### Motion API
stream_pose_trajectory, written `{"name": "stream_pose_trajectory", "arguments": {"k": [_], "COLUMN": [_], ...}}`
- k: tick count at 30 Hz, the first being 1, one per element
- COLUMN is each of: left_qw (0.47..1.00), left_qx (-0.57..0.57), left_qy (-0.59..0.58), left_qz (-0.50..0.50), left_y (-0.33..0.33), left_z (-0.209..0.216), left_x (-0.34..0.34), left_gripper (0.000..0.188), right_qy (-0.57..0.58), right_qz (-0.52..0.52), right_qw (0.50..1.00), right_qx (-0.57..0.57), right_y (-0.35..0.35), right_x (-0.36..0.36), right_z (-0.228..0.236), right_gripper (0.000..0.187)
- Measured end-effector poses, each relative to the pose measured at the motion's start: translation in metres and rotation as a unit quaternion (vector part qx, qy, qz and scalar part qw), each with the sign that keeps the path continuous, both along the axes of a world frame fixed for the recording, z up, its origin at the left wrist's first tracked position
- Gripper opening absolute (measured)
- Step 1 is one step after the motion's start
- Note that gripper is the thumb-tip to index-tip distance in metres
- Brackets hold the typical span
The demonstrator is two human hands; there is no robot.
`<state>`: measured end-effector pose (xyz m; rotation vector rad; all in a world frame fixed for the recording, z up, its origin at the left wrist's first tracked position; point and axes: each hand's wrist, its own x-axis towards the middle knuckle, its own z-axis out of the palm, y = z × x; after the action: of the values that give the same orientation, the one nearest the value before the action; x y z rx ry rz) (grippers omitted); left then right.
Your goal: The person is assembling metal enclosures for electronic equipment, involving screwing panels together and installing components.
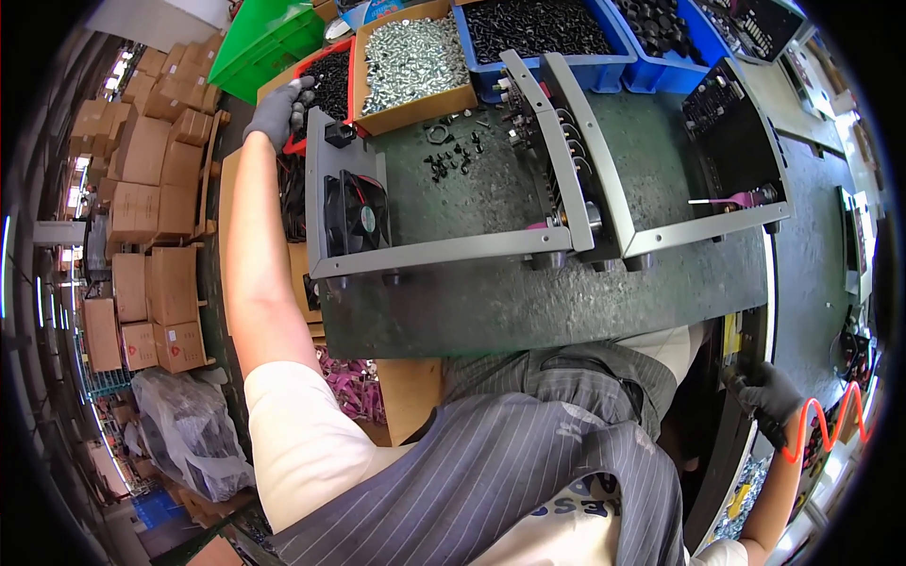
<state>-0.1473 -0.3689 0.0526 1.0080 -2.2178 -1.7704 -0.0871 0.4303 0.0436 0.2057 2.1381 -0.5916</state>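
Note:
My left hand (274, 115), in a grey glove, is at the near left edge of a red bin (329, 83) of small black screws. Its fingers are bent together, and whatever they hold is too small to make out. Just beside it stands a grey metal chassis (444, 249) with a black fan (359, 215) inside. A second grey frame (694, 232), with a circuit board and a purple wire connector, stands to its right. Low at the right, my right hand (772, 400), in a dark glove, is closed around a dark object beside an orange coiled hose (823, 426).
Loose black screws (453, 158) lie on the dark green bench (547, 307). Behind are a cardboard box of silver screws (415, 61), blue bins (538, 36) of black parts and a green crate (267, 45). Stacked cartons (142, 203) line the left; purple parts (354, 385) lie under the bench.

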Motion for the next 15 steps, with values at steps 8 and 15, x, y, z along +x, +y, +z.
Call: {"name": "stream_pose_trajectory", "arguments": {"k": [8, 15], "left_qw": [0.926, 0.926], "left_qx": [0.340, 0.166], "left_qy": [0.164, 0.247], "left_qz": [0.024, -0.231], "left_y": [-0.022, 0.206], "left_z": [0.025, 0.145], "left_x": [0.010, 0.067], "left_gripper": [0.020, 0.027], "right_qy": [-0.028, -0.013], "right_qz": [-0.028, 0.204], "right_qw": [0.999, 0.978], "right_qx": [-0.023, 0.044], "right_y": [-0.010, -0.018], "right_x": [-0.001, -0.007], "right_z": [0.003, 0.009], "right_gripper": [0.048, 0.074]}}
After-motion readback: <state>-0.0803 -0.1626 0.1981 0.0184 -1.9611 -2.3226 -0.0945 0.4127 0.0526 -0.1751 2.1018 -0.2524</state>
